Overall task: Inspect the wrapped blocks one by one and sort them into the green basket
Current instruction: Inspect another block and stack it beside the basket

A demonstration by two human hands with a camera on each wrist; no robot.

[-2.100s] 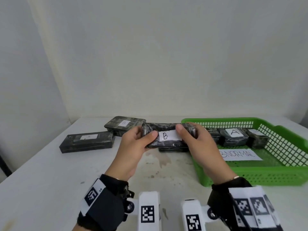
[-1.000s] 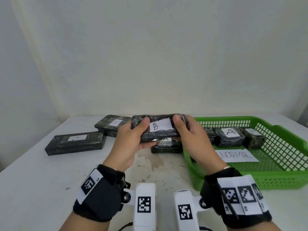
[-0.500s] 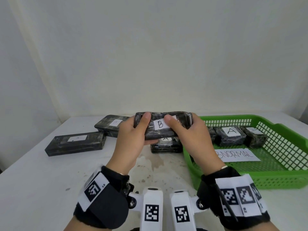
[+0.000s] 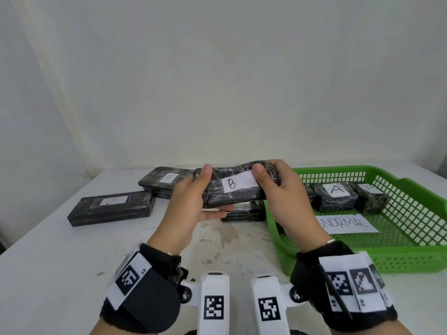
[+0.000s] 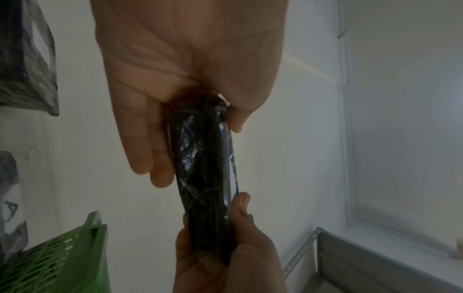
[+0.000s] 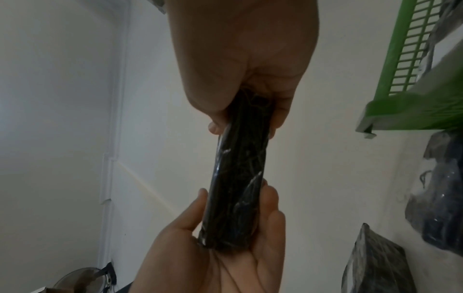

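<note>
Block B (image 4: 232, 189) held above the bench (image 4: 60, 250) by both ends – left hand (image 4: 191, 201) and right hand (image 4: 285, 197) each pinching it, thumbs on top, green basket (image 4: 411, 257) just beside – wrapped blocks (image 4: 335, 195) inside

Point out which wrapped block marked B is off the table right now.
The B block held up between the left hand and right hand. Its top edge looks bowed. The other B block lies flat on the table, far left.
</note>
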